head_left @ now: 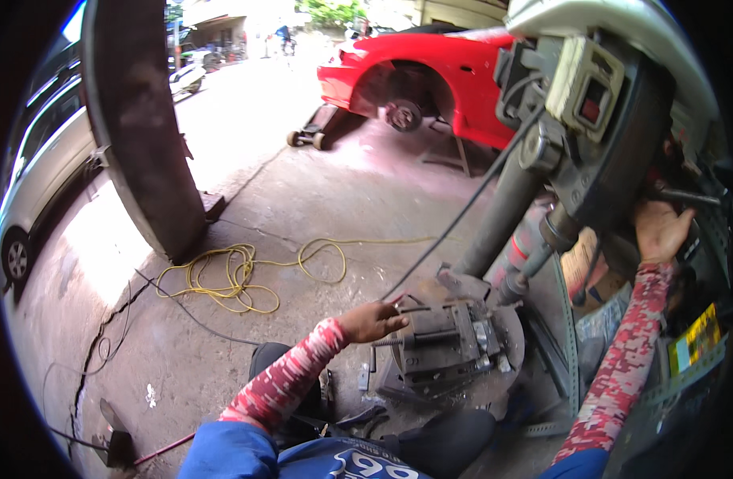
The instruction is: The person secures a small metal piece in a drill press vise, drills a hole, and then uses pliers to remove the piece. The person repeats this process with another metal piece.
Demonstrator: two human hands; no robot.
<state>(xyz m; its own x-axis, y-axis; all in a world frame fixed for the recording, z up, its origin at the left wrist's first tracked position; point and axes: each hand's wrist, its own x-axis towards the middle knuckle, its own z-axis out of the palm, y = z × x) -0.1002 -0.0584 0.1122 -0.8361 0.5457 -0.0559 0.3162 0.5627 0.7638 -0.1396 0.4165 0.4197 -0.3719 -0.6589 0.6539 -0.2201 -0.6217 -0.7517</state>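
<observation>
Vise (438, 351): one, five o'clock.
Drill press (622, 152): one, two o'clock.
My left hand (372, 322): six o'clock, fingers extended beside the vise.
My right hand (661, 231): three o'clock; I can't tell its grip.

Daylight floods in from the open street (235, 88) up top, clipped white, distant detail soft. Glare patch on concrete floor (286, 203) beside pillar (135, 128). Drill press (626, 152) side dimmer. Fisheye bows pillar; corners vignette black.
</observation>
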